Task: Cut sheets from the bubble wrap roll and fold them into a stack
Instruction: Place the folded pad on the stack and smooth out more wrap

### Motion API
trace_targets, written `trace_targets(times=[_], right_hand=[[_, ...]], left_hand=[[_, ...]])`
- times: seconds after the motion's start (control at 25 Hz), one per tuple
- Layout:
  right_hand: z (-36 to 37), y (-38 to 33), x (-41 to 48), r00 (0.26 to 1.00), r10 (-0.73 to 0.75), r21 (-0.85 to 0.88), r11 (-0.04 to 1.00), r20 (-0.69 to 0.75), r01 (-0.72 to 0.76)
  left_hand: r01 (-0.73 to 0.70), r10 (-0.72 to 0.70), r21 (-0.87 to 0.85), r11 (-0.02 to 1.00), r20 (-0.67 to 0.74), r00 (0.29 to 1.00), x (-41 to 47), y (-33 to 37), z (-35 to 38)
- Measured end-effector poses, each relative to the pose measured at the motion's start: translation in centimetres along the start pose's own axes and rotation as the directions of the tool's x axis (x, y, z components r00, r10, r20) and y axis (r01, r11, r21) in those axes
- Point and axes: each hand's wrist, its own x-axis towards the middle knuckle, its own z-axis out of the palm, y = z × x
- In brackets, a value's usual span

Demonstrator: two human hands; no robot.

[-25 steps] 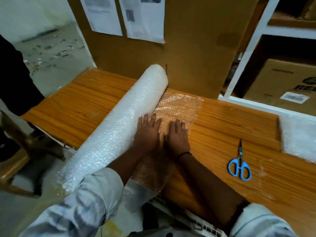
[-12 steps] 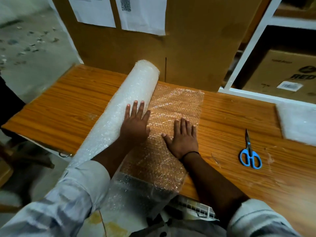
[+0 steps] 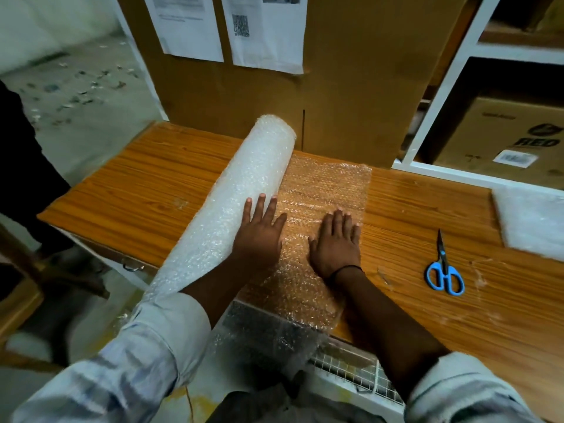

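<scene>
Fingers straight: left hand [image 3: 259, 236] flat against bubble wrap roll [image 3: 232, 206], right hand [image 3: 335, 242] presses unrolled sheet [image 3: 323, 190] (scissors [image 3: 444, 270] lie right).

Both arms wear loose sleeves of pale, bluish-white cloth with a faint blotchy pattern. The left sleeve [image 3: 137, 361] ends bunched partway along the forearm, the right sleeve [image 3: 457, 392] nearer the elbow. A thin black band [image 3: 345, 270] circles the right wrist. The left hand [image 3: 259, 236] and right hand [image 3: 334, 242] are bare.
</scene>
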Motion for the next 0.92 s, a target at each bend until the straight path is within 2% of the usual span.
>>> trace_targets(times=[0.12,0.28,0.48,0.92], right_hand=[[0.8,-3.3,-2.5,0.999,-0.026,0.155,0.988,0.048,0.018],[2.4,-3.2,-4.0,0.999,-0.02,0.042,0.999,0.045,0.018],[2.1,-2.0,-3.6,1.0,-0.018,0.019,1.0,0.015,0.018],[1.6,2.0,-3.9,0.998,0.047,-0.014,0.999,-0.032,-0.047]], left_hand=[[0.047,-0.048,0.017,0.999,0.074,0.996,-1.6,1.6,-0.1],[0.054,-0.059,0.046,0.997,0.103,0.993,-3.6,2.4,0.2],[0.062,-0.063,0.018,0.998,0.096,0.993,-3.9,2.3,0.5],[-0.041,0.043,-0.033,0.999,0.044,0.998,-3.2,0.1,1.8]])
